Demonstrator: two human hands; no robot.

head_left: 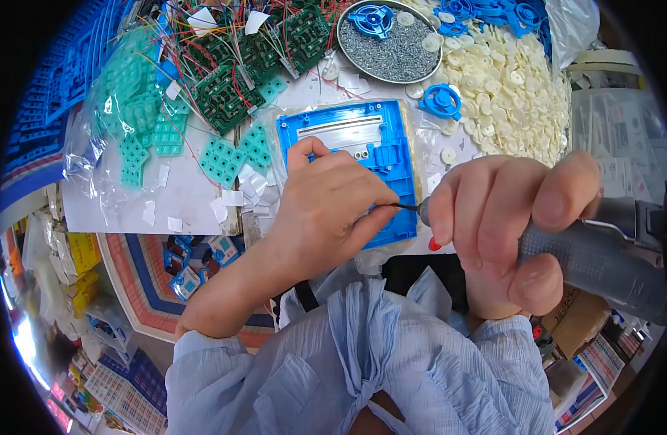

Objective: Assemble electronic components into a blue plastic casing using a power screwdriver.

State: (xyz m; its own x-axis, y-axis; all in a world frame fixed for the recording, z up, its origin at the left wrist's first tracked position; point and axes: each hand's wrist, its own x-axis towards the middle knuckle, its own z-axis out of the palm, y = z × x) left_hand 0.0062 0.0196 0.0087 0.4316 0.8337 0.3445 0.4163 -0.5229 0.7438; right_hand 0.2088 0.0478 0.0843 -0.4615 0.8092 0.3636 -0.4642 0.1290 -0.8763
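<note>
A grey electric screwdriver [594, 264] lies sideways in my right hand [496, 217], with the fingers wrapped round its body. From its nose a thin dark bit [407, 206] points left. My left hand [326, 203] pinches the bit's end between thumb and forefinger; whether a screw is held there too is hidden. Beneath both hands is a blue plastic housing [293, 145], open side up, on a clear plastic bag. A silvery strip [340, 129] runs across its upper part. My left hand covers much of the housing.
Behind the housing stands a round metal dish [388, 54] of small screws. Cream plastic discs [500, 87] are heaped at the far right, with a blue ring part [440, 101] beside them. Green circuit boards [232, 87] with wires and teal rubber keypads [223, 161] lie left.
</note>
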